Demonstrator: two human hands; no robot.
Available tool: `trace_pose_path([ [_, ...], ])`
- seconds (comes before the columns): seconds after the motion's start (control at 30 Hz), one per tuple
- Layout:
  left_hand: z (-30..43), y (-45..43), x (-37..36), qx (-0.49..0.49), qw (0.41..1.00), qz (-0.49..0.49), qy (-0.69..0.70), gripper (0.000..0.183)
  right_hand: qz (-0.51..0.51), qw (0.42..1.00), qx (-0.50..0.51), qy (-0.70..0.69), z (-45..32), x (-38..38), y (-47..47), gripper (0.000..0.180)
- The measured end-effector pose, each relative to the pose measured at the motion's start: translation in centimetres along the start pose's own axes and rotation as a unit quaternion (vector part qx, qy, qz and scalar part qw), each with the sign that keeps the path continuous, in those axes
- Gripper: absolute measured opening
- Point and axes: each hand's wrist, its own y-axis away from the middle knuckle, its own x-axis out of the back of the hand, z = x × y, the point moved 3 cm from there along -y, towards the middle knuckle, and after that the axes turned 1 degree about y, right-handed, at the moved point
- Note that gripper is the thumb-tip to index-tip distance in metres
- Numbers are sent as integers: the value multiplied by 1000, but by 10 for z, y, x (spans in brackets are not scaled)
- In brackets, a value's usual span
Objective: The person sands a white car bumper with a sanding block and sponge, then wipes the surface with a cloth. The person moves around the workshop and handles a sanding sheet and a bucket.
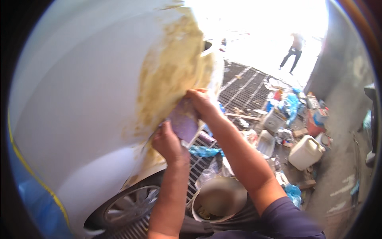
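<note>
A flat purple sanding piece (185,121), dusted with yellow, is held between my two hands; whether it is bare sandpaper or a block wrapped in it I cannot tell. My left hand (168,143) grips its lower left end, thumb on top. At its upper right end, my right hand (203,103) clasps it with bent fingers. Both hands are at the edge of a whitish car body panel (80,77). Yellowish body filler (167,68) coats this part of the panel in uneven patches. The piece's underside is hidden, so its contact with the panel is unclear.
Below is a car wheel (134,206). Blue masking film (35,203) with yellow tape borders the panel at left. A round bucket (220,197) stands near my legs. Floor grating (238,83), a white jerrycan (306,152) and litter lie rightward. A person (294,49) is in the bright opening.
</note>
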Motion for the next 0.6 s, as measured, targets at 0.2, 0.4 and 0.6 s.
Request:
trace_pose_path([
  [0.2,-9,0,-45,37,999,-27,17,37,-6,1000,15,25,-16,16,-46,23],
  [0.4,-20,-3,-57,64,996,-51,20,37,-20,998,19,63,-20,33,-70,20],
  [0.6,-19,-3,-54,56,997,-54,24,36,-58,995,12,83,-23,31,-58,28],
])
